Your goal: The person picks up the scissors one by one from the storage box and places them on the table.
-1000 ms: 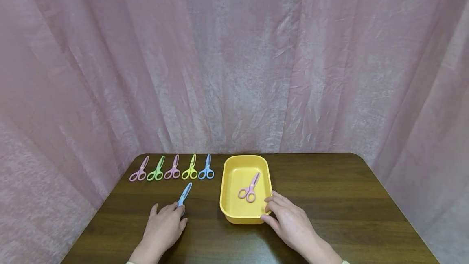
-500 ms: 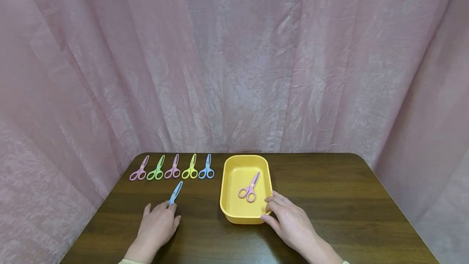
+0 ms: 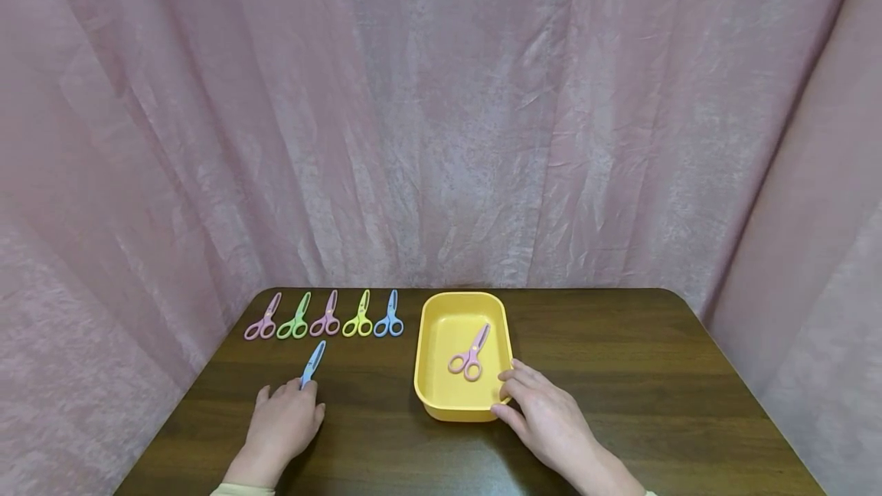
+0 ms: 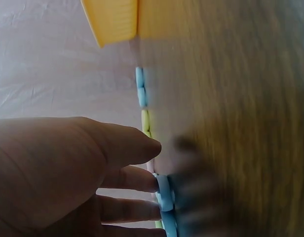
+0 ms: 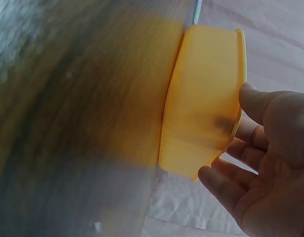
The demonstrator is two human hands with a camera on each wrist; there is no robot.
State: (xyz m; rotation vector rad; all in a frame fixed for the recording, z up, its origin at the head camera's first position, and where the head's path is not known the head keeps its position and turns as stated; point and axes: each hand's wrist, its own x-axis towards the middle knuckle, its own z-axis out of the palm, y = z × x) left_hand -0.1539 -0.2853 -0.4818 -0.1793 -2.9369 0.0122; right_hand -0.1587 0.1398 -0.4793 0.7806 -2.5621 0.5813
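Observation:
A pair of light blue scissors (image 3: 313, 360) lies on the table, blades pointing away and to the right. My left hand (image 3: 281, 421) rests fingertips on its handle, which is mostly hidden in the head view. In the left wrist view the extended fingers touch the blue scissors' handle rings (image 4: 165, 193), while the thumb stays apart from them. My right hand (image 3: 551, 418) grips the near right corner of a yellow bin (image 3: 426, 404). Its thumb (image 5: 253, 96) lies at the rim, with some fingers reaching over the edge. Pink scissors (image 3: 468, 358) lie inside the bin.
Behind my left hand runs a row of scissors: pink (image 3: 262, 321), green (image 3: 295, 321), another pink (image 3: 327, 320), yellow (image 3: 359, 318) and blue (image 3: 390, 320). The dark wooden table (image 3: 620, 358) has a pink curtain (image 3: 441, 113) along its back.
My left hand has slid leftward across the table, and the light blue scissors moved left with it. My right hand and the yellow bin have stayed in place.

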